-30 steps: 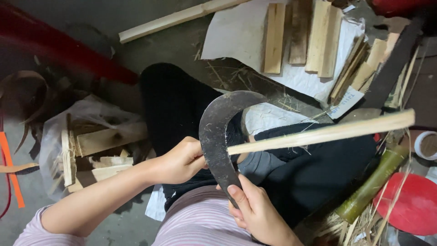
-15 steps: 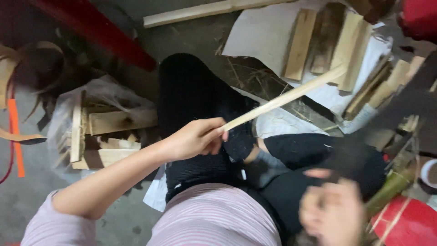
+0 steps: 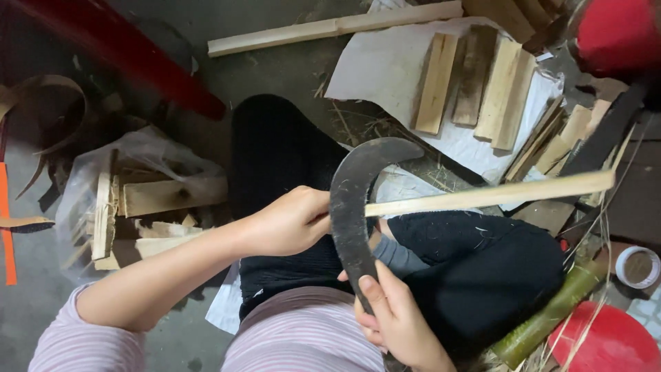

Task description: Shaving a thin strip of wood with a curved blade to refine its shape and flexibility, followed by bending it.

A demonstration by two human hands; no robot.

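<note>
Sickle blade [image 3: 352, 207], dark and curved, stands across the person's lap, its hooked tip arching up and to the right over the black-clad knees [image 3: 482, 265]. The right hand [image 3: 396, 320] is wrapped tight round the lower part of the blade, thumb laid up along the metal. The left hand [image 3: 292, 222] sits just left of the blade, closed round the near end of a pale wooden stick [image 3: 492, 195]; the stick passes behind the blade's inner edge and runs well out to the right, slightly rising, its far end free in the air.

Left of the blade, beyond the left forearm, a clear plastic bag of split wood pieces [image 3: 134, 207] lies on the floor. Above the blade's tip a sheet of white paper [image 3: 392, 76] carries a row of short wooden blocks [image 3: 475, 79], and a long wooden batten [image 3: 334, 27] lies further up. Right of the blade and below the stick, a green bamboo length [image 3: 551, 313] rests beside a red round thing [image 3: 606, 344] and a tape roll [image 3: 637, 267]. Bare floor opens between the blade's tip and the batten; to the right, room is crowded.
</note>
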